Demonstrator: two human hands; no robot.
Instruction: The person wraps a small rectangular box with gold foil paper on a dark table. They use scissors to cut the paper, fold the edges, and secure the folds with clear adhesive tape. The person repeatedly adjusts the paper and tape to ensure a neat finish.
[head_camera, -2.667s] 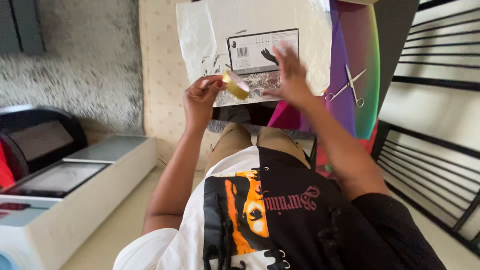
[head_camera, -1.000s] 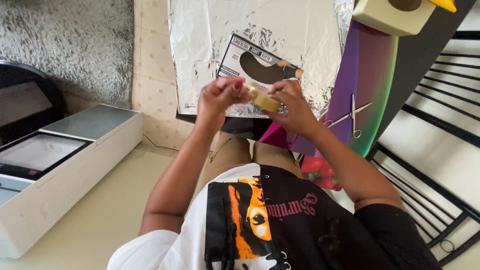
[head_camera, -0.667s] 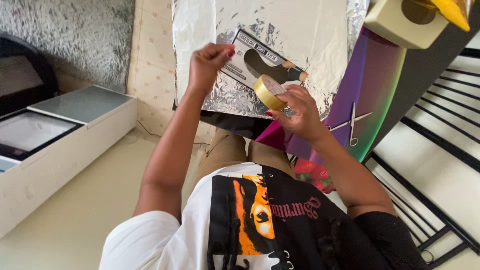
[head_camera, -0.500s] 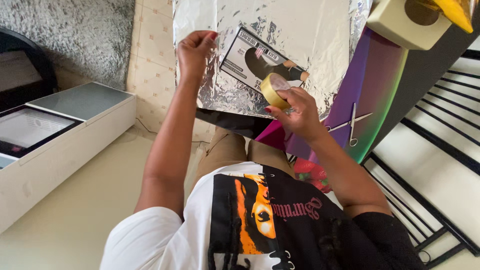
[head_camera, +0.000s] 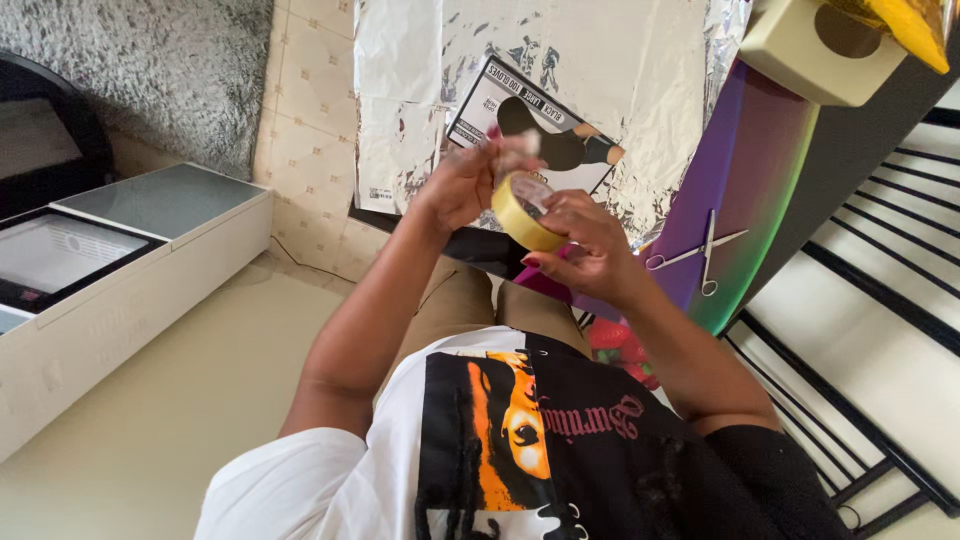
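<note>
Two hands met on one roll of yellow tape (head_camera: 522, 210) above our lap, at the tabletop's (head_camera: 745, 190) near edge.

Our right hand (head_camera: 590, 250) gripped the roll from below at its outer rim; our left hand (head_camera: 462, 185), at nine o'clock of it, pinched what looked like its free end. We judged it light, stiff at the core and sticky, best held by the rim. At twelve o'clock lay crinkled foil (head_camera: 600, 50) under a flat glove box (head_camera: 545, 130); steel scissors (head_camera: 700, 250) rested at three o'clock.

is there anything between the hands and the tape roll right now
Nothing visible does. The right hand already grips the yellow tape roll, and the left hand is on its top edge.
</note>
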